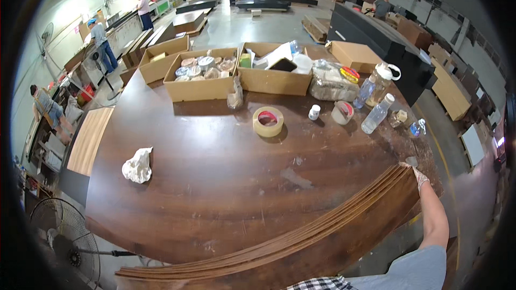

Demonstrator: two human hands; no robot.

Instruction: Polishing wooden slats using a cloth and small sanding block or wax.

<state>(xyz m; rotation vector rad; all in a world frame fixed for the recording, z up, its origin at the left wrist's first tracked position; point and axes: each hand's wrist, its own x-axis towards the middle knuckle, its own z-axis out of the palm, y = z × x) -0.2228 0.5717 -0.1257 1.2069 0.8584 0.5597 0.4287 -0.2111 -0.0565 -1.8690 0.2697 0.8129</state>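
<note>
A stack of long, thin brown wood-grain boards [322,236] stands on edge along the near side of the brown table [193,204]. My right hand [420,178], in a pale glove, grips the stack's right end, its fingers over the top edges. Part of those fingers is hidden by the boards. The stack's left end reaches the table's near left edge. My left hand is out of sight. A crumpled white cloth or paper [138,165] lies at the table's left.
Open cartons [201,90] filled with tape rolls and odds and ends line the table's far side. A clear tape roll [268,122], a small white bottle [314,111] and water bottles [378,114] stand nearer. A fan [67,247] is at lower left. Several people work farther off.
</note>
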